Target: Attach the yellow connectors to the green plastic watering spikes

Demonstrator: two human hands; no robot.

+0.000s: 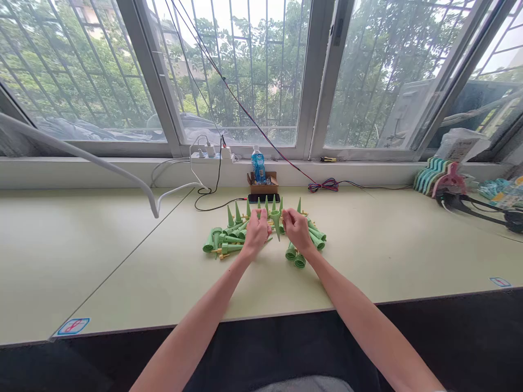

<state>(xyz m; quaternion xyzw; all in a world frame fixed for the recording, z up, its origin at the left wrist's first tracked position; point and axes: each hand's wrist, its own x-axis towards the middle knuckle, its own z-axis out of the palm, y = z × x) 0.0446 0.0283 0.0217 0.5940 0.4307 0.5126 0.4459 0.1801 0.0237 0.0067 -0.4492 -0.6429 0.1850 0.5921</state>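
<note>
While a heap of green cones (232, 247) is lying on the pale table (163, 288) at left, the left hand (257, 233) is holding its fingers narrowly bent just beside a single cone (276, 224). That cone is hanging mouth up, tip down, between the hands (which one is gripping it, I cannot tell). The right hand (297, 228) is showing tightly curled fingers near it, contents hidden. Further right, loose cones (316, 240) are lying.

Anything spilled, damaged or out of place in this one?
Nothing looks clearly spilled or damaged. The only mild oddity: one green cone between the left hand and right hand points tip-down, while the upright cones behind point up. That seems to be handling, not a fault.
</note>
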